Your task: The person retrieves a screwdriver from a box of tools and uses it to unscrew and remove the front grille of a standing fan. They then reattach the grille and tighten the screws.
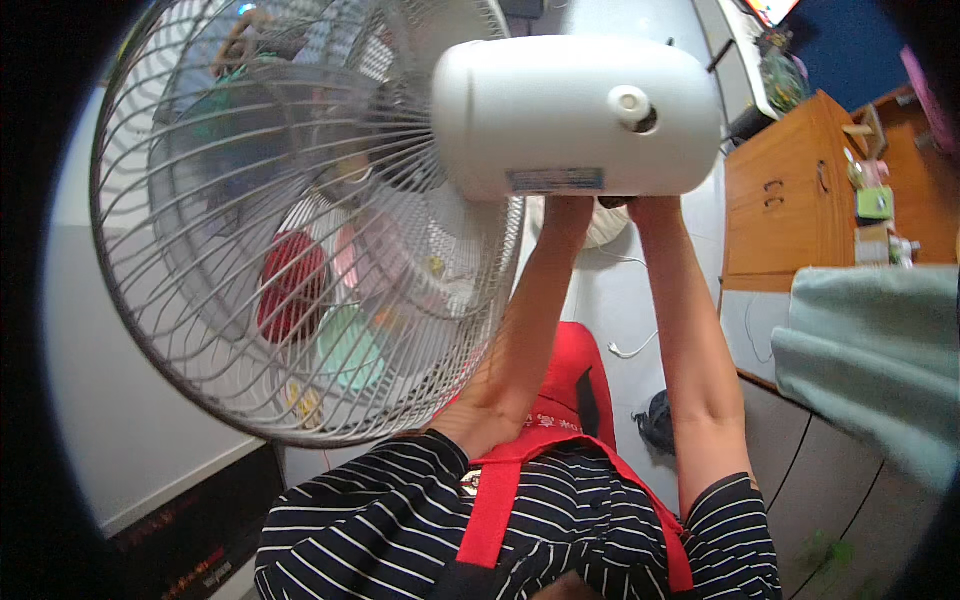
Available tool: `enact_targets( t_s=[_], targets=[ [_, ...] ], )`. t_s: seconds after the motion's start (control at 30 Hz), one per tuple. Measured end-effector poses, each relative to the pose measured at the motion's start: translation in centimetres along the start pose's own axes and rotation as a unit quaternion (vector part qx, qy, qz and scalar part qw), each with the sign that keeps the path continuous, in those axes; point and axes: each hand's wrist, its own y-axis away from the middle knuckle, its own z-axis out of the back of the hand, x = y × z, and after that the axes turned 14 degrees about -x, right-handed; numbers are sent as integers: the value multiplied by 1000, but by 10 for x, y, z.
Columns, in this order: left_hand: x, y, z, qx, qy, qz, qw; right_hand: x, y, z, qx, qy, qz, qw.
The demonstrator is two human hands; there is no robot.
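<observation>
A white electric fan fills the upper left. Its round wire grille (200,230) faces away from me, and its smooth white motor housing (570,115) has a knob on top and a label on its side. Both my forearms reach up to the underside of the housing. My left hand (566,208) and my right hand (655,208) disappear behind it at the wrist, so the fingers and what they grip are hidden. I wear a black-and-white striped shirt (600,520) and a red apron (570,390).
A wooden cabinet (790,190) with small items on top stands at the right, and a pale green cloth (880,350) lies below it. A white cable (630,348) and a dark shoe (655,420) are on the grey floor. Red and green objects show blurred through the grille.
</observation>
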Motion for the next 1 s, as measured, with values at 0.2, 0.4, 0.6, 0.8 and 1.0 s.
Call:
enact_targets(
  t_s=[0.2, 0.4, 0.6, 0.8, 1.0],
  targets=[
    [-48, 88, 62, -2, 83, 29, 996, 14, 132, -1, 72, 83, 126, 986],
    [-61, 177, 126, -33, 369, 223, 902, -7, 254, 8, -36, 137, 150, 978],
    [-69, 269, 176, -19, 332, 183, 925, -32, 342, 66, -98, 122, 54, 986],
    [-88, 386, 227, -31, 218, 243, 945, -36, 458, 137, -85, 112, 18, 990],
    [-128, 447, 256, -14, 163, 280, 946, -35, 506, 160, -82, 304, 74, 946]
  ],
)
